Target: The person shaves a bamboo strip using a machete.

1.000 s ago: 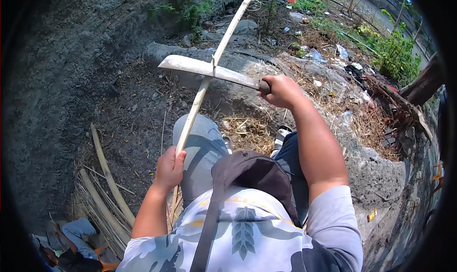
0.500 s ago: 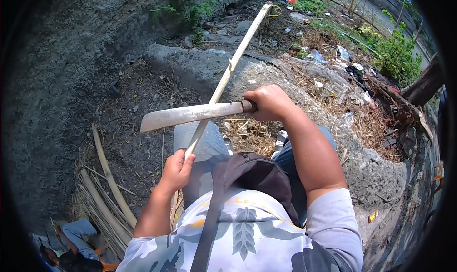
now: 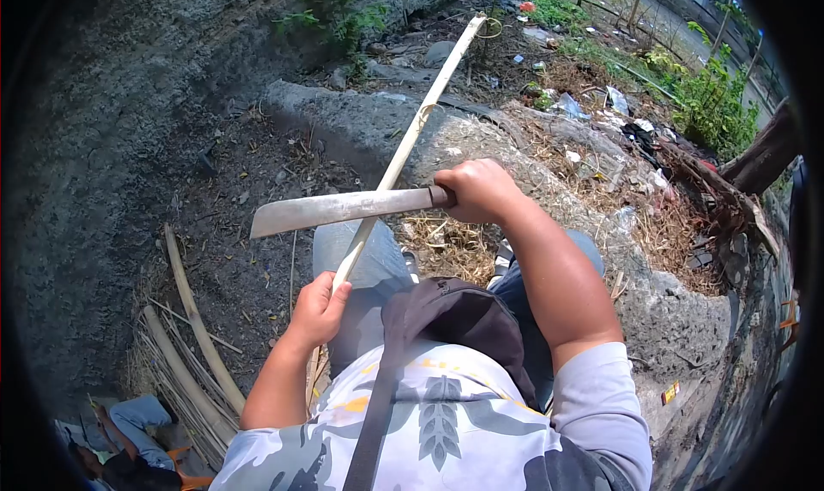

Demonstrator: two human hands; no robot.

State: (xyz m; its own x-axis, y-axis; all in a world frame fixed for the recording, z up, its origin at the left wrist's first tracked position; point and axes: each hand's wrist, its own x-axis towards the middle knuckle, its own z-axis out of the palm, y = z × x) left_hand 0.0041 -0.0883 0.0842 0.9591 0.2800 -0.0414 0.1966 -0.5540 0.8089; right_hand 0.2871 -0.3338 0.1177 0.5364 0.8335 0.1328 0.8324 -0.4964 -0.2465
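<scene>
A long pale bamboo strip [image 3: 403,150] slants up and away from my left hand [image 3: 320,310], whose fingers are closed round its near end. My right hand [image 3: 481,190] grips the dark handle of a machete [image 3: 343,209]. The broad, worn blade points left and crosses the strip, apparently lying on top of it, a little beyond my left hand. Thin curled shavings [image 3: 432,110] hang from the strip midway along and at its far tip.
Bamboo poles [image 3: 190,362] lie at the left, near a seated person [image 3: 142,422]. A rough wall [image 3: 94,165] rises on the left. A stone ledge [image 3: 318,100] crosses ahead. Litter [image 3: 571,106] and dry straw lie at the right, beside a tree trunk [image 3: 760,152].
The strip's far end has dropped slightly. A curled shaving now stands out at its middle, where a smaller sliver showed before. My right hand and the machete have shifted slightly left.
</scene>
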